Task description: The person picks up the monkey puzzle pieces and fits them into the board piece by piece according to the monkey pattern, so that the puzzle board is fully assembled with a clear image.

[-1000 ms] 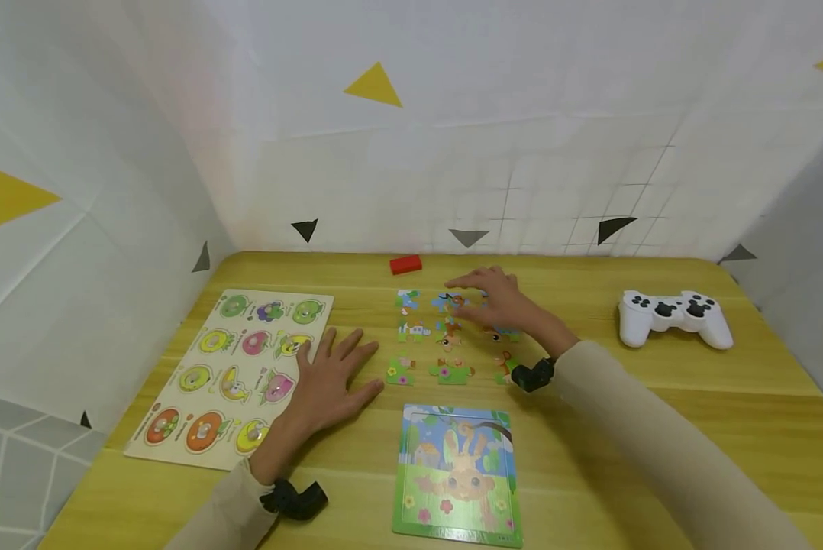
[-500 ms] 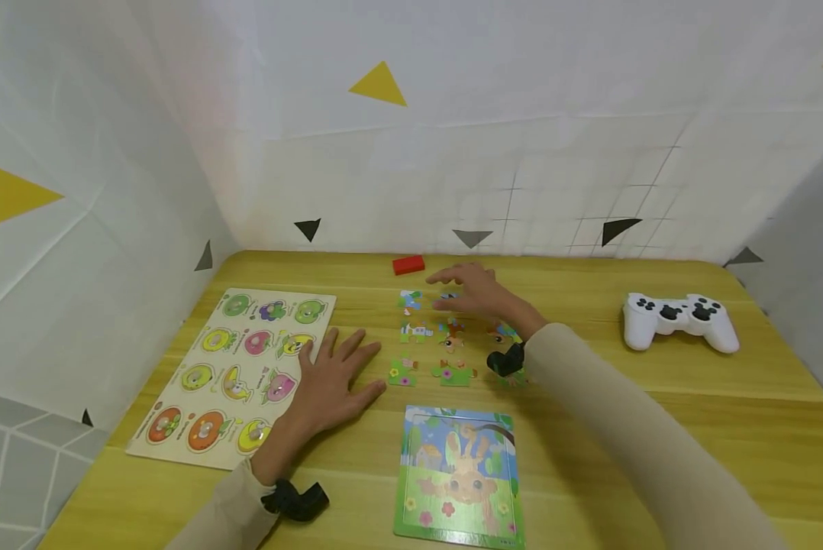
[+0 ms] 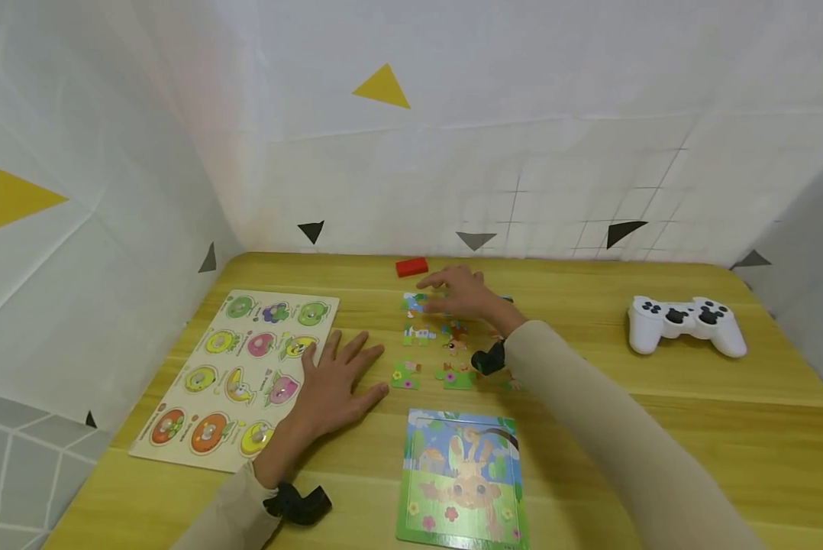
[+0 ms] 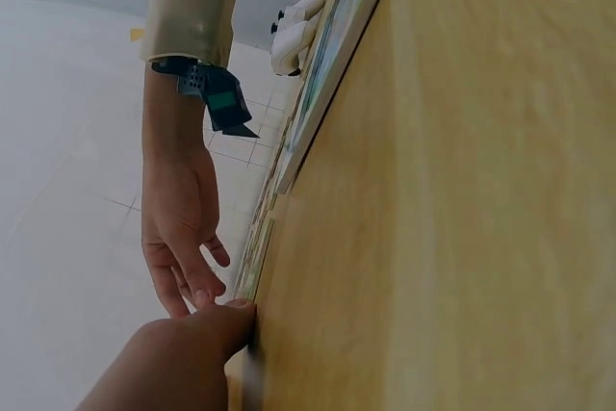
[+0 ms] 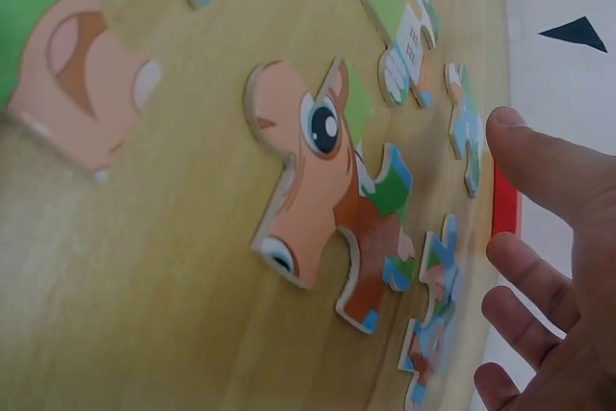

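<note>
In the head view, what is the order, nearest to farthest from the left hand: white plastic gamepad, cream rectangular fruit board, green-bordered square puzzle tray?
1. Cream rectangular fruit board: left, partly covered by left hand.
2. Green-bordered square puzzle tray: lower centre.
3. White plastic gamepad: far right.

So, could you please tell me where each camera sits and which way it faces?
Head: worn on the head, facing forward and down over the table; the left hand, right hand and both sleeves show.
Left wrist: on that wrist, looking low across the table; part of the left hand shows, with the right hand and sleeve beyond.
Right wrist: on that wrist, looking closely at the puzzle pieces; part of the right hand shows.
Shared: head and left wrist both include the white controller.
</note>
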Demonstrator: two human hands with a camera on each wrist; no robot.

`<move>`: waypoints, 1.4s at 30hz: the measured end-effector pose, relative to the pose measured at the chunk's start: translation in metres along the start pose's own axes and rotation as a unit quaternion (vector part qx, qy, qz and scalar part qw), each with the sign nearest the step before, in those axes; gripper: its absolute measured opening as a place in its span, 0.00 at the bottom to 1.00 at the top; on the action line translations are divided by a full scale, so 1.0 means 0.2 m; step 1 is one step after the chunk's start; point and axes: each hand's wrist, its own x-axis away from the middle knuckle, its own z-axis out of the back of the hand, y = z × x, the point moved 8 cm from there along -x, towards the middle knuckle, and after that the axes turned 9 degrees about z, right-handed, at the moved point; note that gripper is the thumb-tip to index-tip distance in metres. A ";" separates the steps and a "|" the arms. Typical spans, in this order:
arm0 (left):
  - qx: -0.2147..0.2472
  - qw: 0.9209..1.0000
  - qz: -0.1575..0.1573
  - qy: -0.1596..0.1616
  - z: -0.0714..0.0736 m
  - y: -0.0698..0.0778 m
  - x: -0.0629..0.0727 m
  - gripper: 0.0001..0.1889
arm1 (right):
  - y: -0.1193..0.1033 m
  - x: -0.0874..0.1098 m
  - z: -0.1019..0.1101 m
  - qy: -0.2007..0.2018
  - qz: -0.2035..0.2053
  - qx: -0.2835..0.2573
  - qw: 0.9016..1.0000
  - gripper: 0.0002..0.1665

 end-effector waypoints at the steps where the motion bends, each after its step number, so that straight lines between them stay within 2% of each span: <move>1: 0.000 1.000 0.000 0.000 0.00 0.00 0.00 0.34 | 0.00 0.00 0.00 0.000 -0.002 -0.001 1.000 0.29; 6: 0.002 1.000 0.000 0.003 0.00 0.00 0.00 0.33 | 0.02 -0.02 -0.02 -0.002 -0.015 -0.007 1.000 0.28; 15: -0.005 1.000 0.006 -0.009 -0.01 0.00 0.00 0.34 | 0.04 -0.03 -0.03 -0.005 -0.044 -0.022 0.999 0.28; 24: -0.007 1.000 -0.008 0.013 0.00 0.00 0.00 0.33 | 0.06 -0.06 -0.06 -0.005 -0.057 -0.001 0.998 0.28; 30: -0.009 1.000 -0.001 0.003 -0.01 -0.01 0.00 0.33 | 0.07 -0.07 -0.07 -0.001 -0.068 0.005 0.998 0.28; 36: -0.009 1.000 -0.005 0.008 -0.01 0.00 0.00 0.33 | 0.07 -0.07 -0.07 -0.001 -0.078 -0.001 0.997 0.26; 42: -0.011 1.000 -0.004 0.008 -0.01 0.00 0.00 0.33 | 0.07 -0.08 -0.06 0.011 -0.072 -0.025 0.997 0.25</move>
